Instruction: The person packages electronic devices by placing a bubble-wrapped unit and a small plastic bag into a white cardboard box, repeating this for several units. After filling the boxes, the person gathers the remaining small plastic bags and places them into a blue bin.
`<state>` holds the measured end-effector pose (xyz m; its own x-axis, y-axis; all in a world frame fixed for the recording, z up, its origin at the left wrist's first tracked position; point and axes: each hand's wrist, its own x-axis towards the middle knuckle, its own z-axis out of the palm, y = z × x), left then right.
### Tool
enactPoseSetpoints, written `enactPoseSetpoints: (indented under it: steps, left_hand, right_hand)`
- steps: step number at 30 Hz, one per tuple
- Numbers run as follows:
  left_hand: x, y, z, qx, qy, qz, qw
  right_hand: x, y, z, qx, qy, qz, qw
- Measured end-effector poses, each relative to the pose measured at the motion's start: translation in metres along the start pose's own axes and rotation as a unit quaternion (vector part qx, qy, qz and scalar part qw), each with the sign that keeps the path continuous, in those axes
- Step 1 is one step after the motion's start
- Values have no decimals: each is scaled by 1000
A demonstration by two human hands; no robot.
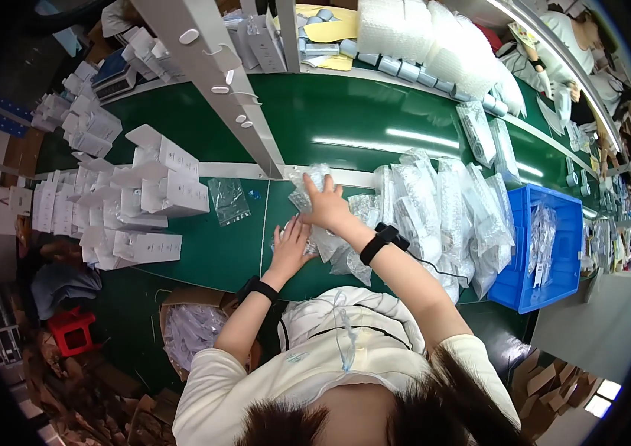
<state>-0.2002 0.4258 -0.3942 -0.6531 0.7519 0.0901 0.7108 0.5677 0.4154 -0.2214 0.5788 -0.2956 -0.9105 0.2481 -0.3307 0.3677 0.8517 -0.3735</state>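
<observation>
My left hand (291, 244) lies flat on a small clear plastic bag (315, 241) on the green table (219, 253), fingers spread. My right hand (325, 206) reaches a little further and presses on a crinkled clear bag (305, 181) near the white strip. Both wrists wear black bands. A heap of bagged parts (434, 215) lies just right of my right hand. A single clear bag (228, 199) lies flat to the left of both hands.
Open white cartons (148, 193) are stacked at the left. A blue crate (553, 253) holding bags stands at the right. A grey metal post (219, 82) crosses the conveyor. Bubble wrap (419, 33) lies at the back. Other people work at the far right. A cardboard box (189, 327) sits below the table.
</observation>
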Motion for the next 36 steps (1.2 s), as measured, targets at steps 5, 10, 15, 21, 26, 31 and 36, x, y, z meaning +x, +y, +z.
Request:
enactPoseSetpoints:
  steps: [5, 10, 15, 21, 26, 31, 36]
  left_hand:
    - [-21, -82, -3, 203, -22, 52, 977]
    - [-18, -61, -48, 204, -5, -41, 978]
    - [-5, -35, -39, -49, 7, -11, 999]
    - [-8, -58, -13, -52, -56, 56, 995]
    - [9, -55, -2, 74, 23, 107, 991]
    - [8, -48, -11, -60, 43, -22, 997]
    - [1, -74, 11, -57, 41, -133, 989]
  right_hand:
    - [24, 6, 14, 20, -34, -3, 999]
    - [16, 45, 6, 352, -88, 76, 929]
    - [12, 65, 41, 594, -42, 125, 794]
    - [-1, 55, 48, 475, 80, 92, 872]
    - [-12, 32, 22, -184, 155, 69, 968]
    - [-26, 8, 76, -96, 75, -208, 970]
    - [-28, 25, 77, -262, 67, -38, 962]
